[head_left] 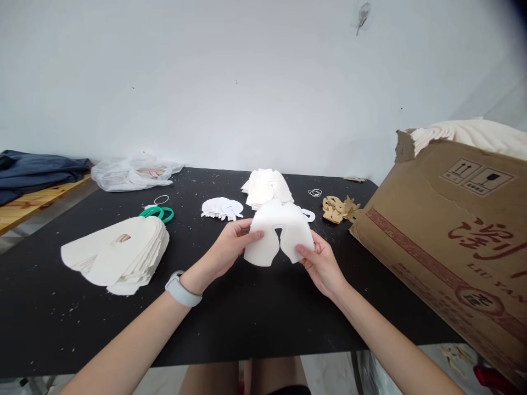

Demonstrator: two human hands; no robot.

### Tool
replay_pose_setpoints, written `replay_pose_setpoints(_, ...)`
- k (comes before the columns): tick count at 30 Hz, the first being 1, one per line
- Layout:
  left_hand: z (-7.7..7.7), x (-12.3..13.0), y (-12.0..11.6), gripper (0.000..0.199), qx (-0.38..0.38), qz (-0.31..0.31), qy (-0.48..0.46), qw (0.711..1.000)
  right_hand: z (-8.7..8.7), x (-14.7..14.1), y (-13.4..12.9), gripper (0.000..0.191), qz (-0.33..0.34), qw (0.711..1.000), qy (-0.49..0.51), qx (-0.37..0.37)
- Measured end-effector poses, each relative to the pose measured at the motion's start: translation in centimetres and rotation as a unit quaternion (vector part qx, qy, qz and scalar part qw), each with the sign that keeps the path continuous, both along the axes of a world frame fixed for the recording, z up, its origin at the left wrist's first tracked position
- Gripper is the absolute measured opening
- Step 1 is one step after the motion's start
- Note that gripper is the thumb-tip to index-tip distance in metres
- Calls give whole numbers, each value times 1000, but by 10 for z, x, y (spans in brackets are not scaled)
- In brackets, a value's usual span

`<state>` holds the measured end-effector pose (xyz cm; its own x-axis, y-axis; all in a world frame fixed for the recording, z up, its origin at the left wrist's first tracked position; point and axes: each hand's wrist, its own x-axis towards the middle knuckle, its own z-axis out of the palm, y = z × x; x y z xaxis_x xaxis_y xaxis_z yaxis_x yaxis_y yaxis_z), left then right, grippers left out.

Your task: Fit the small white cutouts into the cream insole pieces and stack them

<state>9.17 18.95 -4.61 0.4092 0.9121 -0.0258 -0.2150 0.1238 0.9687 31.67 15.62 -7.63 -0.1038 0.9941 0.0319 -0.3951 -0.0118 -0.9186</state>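
A white, soft-looking cut-out pad (262,241) with a slot in its middle is held up above the table by both hands. My left hand (230,244) pinches its left lobe, thumb on top. On the opposite lobe my right hand (323,263) grips the edge in the same way. Just behind it lies a stack of similar white pieces (267,184). To the left rests a thicker pile of cream cut-outs (119,249), with green-handled scissors (158,211) beyond it.
A pile of small white cut-outs (221,208) and brown cut-outs (340,208) lie on the black table (230,323). White rings (315,192) are near the back. A large cardboard box (444,236) leans in on the right; a plastic bag (132,171) sits far left.
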Motion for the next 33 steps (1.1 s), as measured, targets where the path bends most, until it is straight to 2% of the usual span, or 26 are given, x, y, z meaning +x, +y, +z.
replay_pose_setpoints(4, -1, 2, -2, 35, -14, -8, 6, 1000, 2, 1, 0, 36, 4, 1000, 4, -7)
replay_pose_setpoints(9, -2, 2, -3, 33, -29, -6, 14, 999, 3, 2, -2, 36, 15, 1000, 8, -22)
replay_pose_setpoints(16, -5, 5, -5, 35, -8, -34, 22, 999, 0, 2, -3, 38, 29, 999, -13, -38)
replay_pose_setpoints(25, -19, 17, -11, 34, -9, -19, 85, 996, 1, 1, -1, 34, 23, 995, -83, -52)
replay_pose_setpoints(29, -23, 18, -11, 32, 23, 5, 134, 991, -5, 3, 0, 36, 8, 993, -110, -37)
replay_pose_setpoints(33, -21, 19, -11, 29, 79, 22, 161, 984, -8, 4, 0, 39, 12, 991, -133, -28)
